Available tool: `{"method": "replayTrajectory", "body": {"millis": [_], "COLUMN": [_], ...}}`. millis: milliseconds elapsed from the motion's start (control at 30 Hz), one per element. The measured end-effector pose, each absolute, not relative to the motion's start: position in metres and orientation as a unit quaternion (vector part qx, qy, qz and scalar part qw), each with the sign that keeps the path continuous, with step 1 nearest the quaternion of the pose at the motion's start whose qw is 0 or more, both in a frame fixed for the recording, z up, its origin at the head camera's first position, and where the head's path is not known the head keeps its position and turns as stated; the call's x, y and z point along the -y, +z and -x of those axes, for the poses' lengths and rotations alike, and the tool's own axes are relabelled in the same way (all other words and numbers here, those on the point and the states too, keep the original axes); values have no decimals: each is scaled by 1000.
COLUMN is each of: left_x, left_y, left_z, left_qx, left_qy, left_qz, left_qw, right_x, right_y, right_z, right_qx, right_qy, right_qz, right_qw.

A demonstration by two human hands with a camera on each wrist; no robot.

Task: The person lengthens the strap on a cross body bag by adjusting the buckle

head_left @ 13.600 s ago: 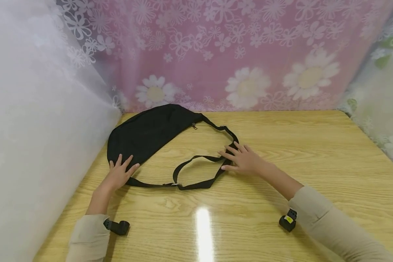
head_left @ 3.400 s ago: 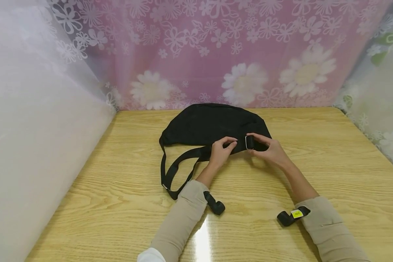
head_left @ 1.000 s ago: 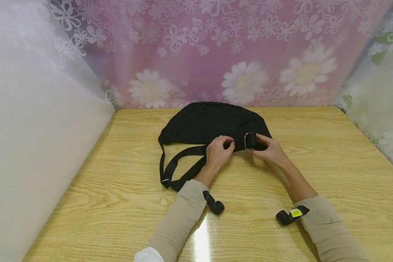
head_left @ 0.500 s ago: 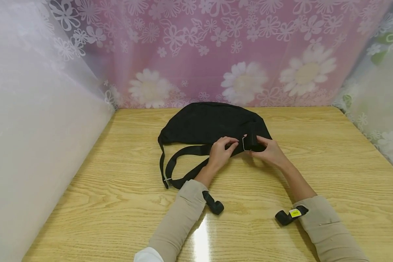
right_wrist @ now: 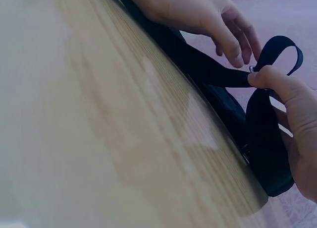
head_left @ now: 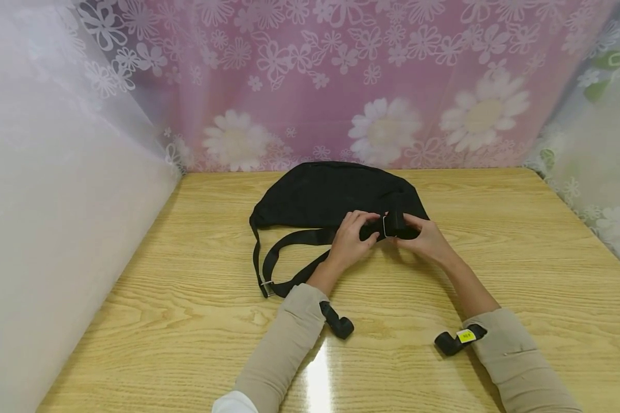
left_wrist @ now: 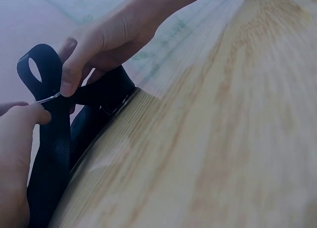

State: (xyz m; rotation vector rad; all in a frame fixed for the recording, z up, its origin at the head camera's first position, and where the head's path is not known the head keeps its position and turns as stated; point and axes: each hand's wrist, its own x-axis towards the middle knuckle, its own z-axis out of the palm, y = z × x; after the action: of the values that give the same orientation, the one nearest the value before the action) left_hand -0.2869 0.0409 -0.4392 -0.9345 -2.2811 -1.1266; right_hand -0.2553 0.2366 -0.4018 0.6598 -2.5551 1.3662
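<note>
A: Left hand (head_left: 348, 241) sits further right than before, beside buckle (head_left: 384, 226); fingers parted, contact unclear.
B: Right hand (head_left: 422, 238)?
A: Pinches strap (head_left: 396, 222) at buckle. Bag (head_left: 336, 192) lies behind on table (head_left: 150, 344), before pink curtain (head_left: 310, 109).

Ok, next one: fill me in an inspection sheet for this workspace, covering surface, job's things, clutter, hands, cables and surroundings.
Surface: wood-grain table with a bright reflection.
Job's things: black bag near the far edge; its strap loops up at a metal buckle; a metal slider sits further along, at left.
Clutter: nothing seen.
Right hand: pinches the strap at the buckle.
Left hand: fingertips at the buckle; whether they grip it is unclear.
Cables: nothing seen.
Surroundings: pink floral sheet behind, whitish sheet at left, floral sheet at right.
</note>
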Motion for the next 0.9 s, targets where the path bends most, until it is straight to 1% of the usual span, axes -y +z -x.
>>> {"method": "replayTrajectory", "body": {"millis": [67,167,267,367,500,733,900], "left_x": [-41,-41,-42,-43,-43,-42,-42], "left_y": [-439,-440,-441,-442,-443,-444,-444], "left_z": [286,286,286,286,286,286,287], "left_qx": [818,818,826,836,848,852,853], "left_qy": [-414,-429,-430,-424,-410,-409,-410], "left_qz": [347,352,344,335,324,316,311], "left_qw": [196,154,122,100,90,82,83], "right_x": [-240,-244,-244,-242,-239,-234,-234], "right_y": [-409,-419,-421,-420,-418,-415,-412], "right_z": [261,268,271,271,270,271,269], "right_qx": [862,870,870,864,871,861,861], "right_qy": [446,419,401,396,373,341,337], "right_qz": [-225,-237,-266,-292,-302,-346,-355], "right_qw": [90,102,109,104,104,148,138]}}
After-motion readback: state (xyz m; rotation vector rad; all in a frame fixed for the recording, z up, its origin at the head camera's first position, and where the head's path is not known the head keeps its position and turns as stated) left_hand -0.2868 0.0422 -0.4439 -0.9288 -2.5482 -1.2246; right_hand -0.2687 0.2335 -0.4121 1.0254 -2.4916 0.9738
